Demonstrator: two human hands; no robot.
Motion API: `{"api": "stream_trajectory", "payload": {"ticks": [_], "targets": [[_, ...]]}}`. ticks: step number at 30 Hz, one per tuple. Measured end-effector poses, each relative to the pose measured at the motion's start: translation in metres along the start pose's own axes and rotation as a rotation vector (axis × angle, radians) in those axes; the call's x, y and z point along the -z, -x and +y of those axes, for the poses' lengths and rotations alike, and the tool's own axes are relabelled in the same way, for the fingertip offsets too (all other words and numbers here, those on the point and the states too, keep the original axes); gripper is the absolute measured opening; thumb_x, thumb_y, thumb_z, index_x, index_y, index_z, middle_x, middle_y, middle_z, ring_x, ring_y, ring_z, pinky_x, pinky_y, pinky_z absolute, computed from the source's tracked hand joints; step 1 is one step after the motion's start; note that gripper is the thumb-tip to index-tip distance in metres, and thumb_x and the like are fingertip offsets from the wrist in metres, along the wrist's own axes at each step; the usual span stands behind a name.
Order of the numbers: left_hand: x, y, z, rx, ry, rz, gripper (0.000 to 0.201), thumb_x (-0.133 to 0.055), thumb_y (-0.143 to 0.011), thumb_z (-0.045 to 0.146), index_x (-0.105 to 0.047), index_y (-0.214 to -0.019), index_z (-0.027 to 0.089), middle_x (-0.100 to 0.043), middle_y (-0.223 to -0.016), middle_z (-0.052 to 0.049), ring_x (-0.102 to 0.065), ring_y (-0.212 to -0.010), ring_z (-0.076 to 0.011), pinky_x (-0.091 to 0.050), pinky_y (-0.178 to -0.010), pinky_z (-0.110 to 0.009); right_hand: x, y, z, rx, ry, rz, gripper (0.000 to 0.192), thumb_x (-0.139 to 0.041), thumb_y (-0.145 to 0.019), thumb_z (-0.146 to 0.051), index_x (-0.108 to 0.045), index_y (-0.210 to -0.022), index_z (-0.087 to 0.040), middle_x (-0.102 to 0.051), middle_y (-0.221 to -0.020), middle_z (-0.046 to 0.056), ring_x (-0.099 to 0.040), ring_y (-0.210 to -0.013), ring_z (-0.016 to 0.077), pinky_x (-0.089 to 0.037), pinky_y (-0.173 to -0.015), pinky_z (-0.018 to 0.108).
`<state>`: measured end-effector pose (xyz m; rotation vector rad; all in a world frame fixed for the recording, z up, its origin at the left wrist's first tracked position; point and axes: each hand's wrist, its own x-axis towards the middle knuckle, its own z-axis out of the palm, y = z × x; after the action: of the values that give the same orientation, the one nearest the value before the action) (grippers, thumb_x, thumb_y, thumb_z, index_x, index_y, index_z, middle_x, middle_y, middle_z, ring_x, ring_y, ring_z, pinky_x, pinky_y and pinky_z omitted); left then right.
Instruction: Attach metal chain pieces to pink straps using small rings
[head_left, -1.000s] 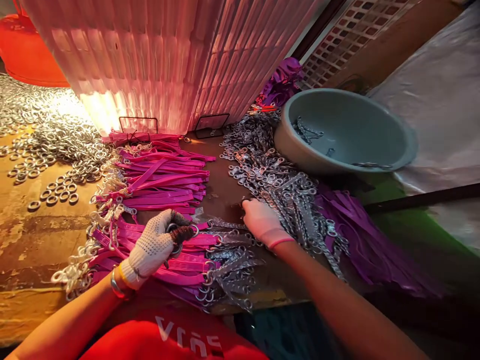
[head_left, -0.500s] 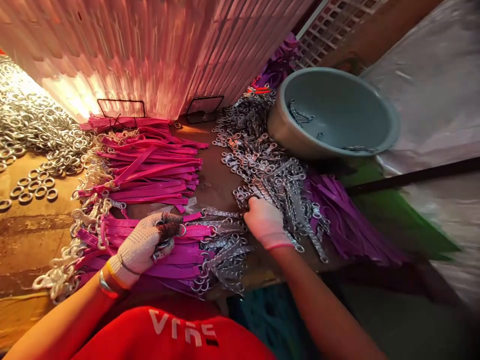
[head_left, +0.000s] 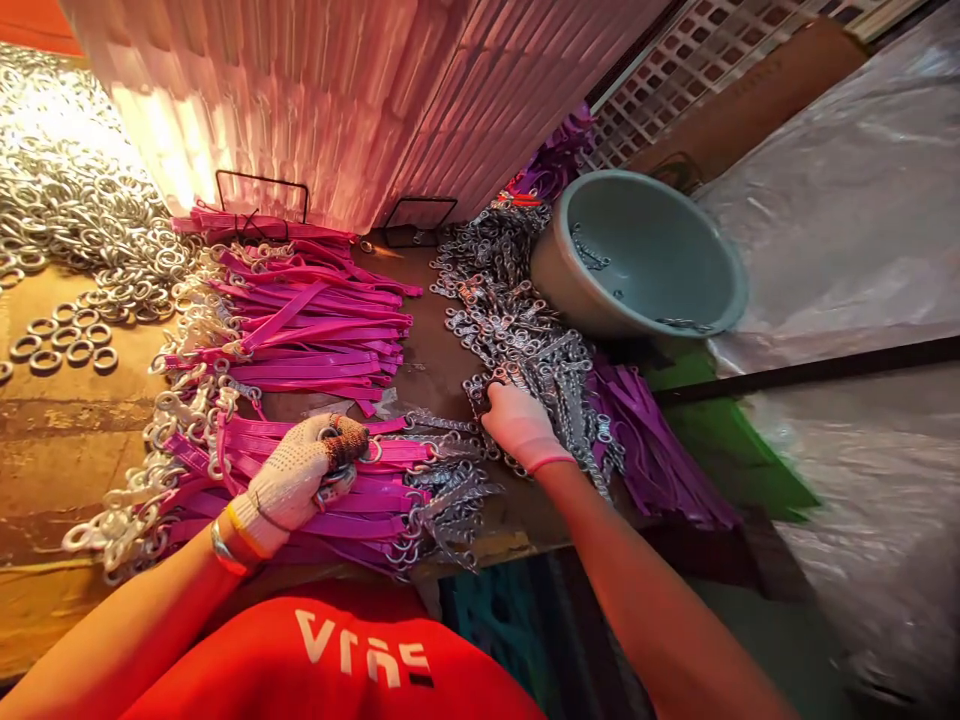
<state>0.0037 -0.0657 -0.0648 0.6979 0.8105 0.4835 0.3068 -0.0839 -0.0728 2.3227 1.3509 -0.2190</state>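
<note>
The gloved left hand (head_left: 292, 478) is closed around a few metal rings (head_left: 334, 484), above the pink straps (head_left: 322, 371) laid across the near middle of the table (head_left: 82, 425). The gloved right hand (head_left: 525, 425) reaches to the near left edge of the heap of short chains (head_left: 499, 255), its fingers curled, though whether they grip a chain I cannot tell. Far right, a grey bowl (head_left: 556, 262) stands beside that heap.

A corrugated panel (head_left: 330, 100) stands near white latticework (head_left: 694, 68).
</note>
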Motion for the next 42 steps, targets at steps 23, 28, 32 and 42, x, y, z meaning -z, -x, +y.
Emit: {"api": "stream_trajectory", "payload": {"ticks": [23, 28, 32, 42], "targets": [[0.000, 0.004, -0.001, -0.042, -0.116, 0.019, 0.028, -0.069, -0.078, 0.033, -0.054, -0.095, 0.016, -0.060, -0.052, 0.002, -0.041, -0.038, -0.0065, -0.026, -0.039, -0.017, 0.019, 0.065, -0.031, 0.243, -0.626, 0.096, 0.047, -0.037, -0.085, -0.010, -0.059, -0.127, -0.016, -0.070, -0.111, 0.008, -0.064, -0.101, 0.0200, -0.048, -0.088, 0.028], [-0.007, 0.008, -0.007, -0.134, -0.210, 0.045, 0.018, -0.064, -0.083, 0.031, -0.053, -0.087, 0.018, -0.059, -0.052, 0.003, -0.044, -0.041, -0.0070, -0.032, -0.042, -0.017, 0.031, 0.120, -0.084, 0.648, -0.597, 0.139, 0.031, -0.051, -0.078, -0.012, -0.066, -0.105, -0.018, -0.070, -0.103, 0.009, -0.063, -0.092, 0.0216, -0.045, -0.079, 0.027], [-0.012, 0.013, -0.006, -0.074, -0.097, 0.080, 0.020, -0.067, -0.078, 0.031, -0.052, -0.082, 0.018, -0.054, -0.053, 0.005, -0.044, -0.039, -0.0065, -0.031, -0.040, -0.017, 0.035, 0.136, -0.093, 0.606, -0.411, 0.170, 0.007, -0.056, -0.077, -0.017, -0.061, -0.073, -0.019, -0.066, -0.071, 0.005, -0.054, -0.062, 0.0157, -0.029, -0.057, 0.027], [-0.020, -0.001, 0.038, -0.089, -0.321, 0.011, 0.020, -0.065, -0.081, 0.034, -0.064, -0.089, 0.016, -0.053, -0.059, 0.002, -0.044, -0.043, -0.0074, -0.032, -0.041, -0.018, 0.016, 0.136, -0.079, 0.583, -0.940, 0.232, 0.022, -0.045, -0.091, -0.026, -0.062, -0.077, -0.021, -0.066, -0.067, 0.004, -0.055, -0.060, 0.0170, -0.036, -0.057, 0.026]]}}
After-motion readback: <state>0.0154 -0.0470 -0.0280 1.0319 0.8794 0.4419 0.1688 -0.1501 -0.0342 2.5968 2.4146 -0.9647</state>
